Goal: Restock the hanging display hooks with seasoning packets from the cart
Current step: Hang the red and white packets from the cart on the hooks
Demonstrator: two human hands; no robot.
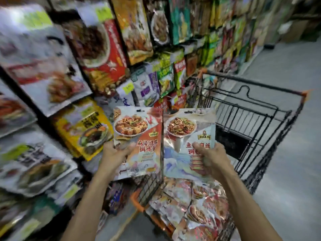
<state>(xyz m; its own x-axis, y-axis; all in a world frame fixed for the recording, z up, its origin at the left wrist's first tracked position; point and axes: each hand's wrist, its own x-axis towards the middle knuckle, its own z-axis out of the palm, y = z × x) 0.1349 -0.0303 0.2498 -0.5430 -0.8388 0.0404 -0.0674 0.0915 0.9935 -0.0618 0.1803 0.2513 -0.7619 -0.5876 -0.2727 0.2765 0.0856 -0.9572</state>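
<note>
While both hands are raised side by side above the cart (251, 82), each holds one packet upright by its lower part, so two packets are in the air and their inner edges touch. On the left hand (114, 152), the thumb lies across the front of the red packet (139, 129), which shows a plate of tofu in sauce and the words 麻婆豆腐 over 调味料. Curled round the blue packet (182, 129), the right hand (211, 159) partly covers the title: 鱼 and 肉丝 can be read, with 调 below. Each packet carries one small yellow brand tag under its dish picture, too small to read. A heap of packets (196, 206) of the same kind lies in the near end of the cart, too jumbled to count. Rows of hanging packets (97, 49) fill the display on the left, mostly blurred.
</note>
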